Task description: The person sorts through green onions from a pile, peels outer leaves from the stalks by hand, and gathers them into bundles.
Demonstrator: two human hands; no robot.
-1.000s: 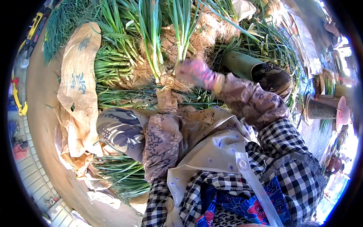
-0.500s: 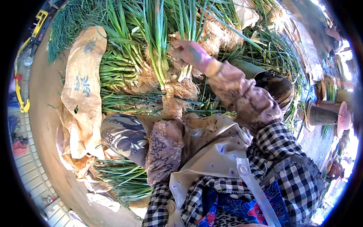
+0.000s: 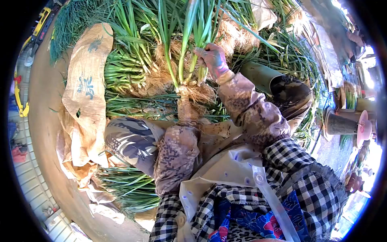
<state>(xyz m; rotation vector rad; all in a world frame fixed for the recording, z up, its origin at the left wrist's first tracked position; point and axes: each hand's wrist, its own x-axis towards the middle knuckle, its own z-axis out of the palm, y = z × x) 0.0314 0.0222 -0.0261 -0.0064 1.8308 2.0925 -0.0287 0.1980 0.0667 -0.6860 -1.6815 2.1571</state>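
Several green onions (image 3: 182,66) with pale stalks and long leaves stand fanned out before me, their tops pointing away. At their root end is my left hand (image 3: 185,107), in a tan, soiled-looking covering. Its fingers look wrapped round the bases, though they are partly hidden. My right hand (image 3: 213,59), smudged with pink and green, is closed at the right side of the stalks, with a green onion stalk at its curled fingertips. Fine tan roots (image 3: 203,93) hang beside the stalk bases.
Piles of green onions (image 3: 127,76) lie ahead and left, with more leaves (image 3: 129,189) near my knee. A printed tan sack (image 3: 86,84) lies on the left. To the right are a green boot (image 3: 260,76) and a dark stool-like object with a pink disc (image 3: 365,129).
My right hand has moved slightly right, and its fingers have curled in. The green onion stalks near it now spread further right. My left hand stays at the bases.
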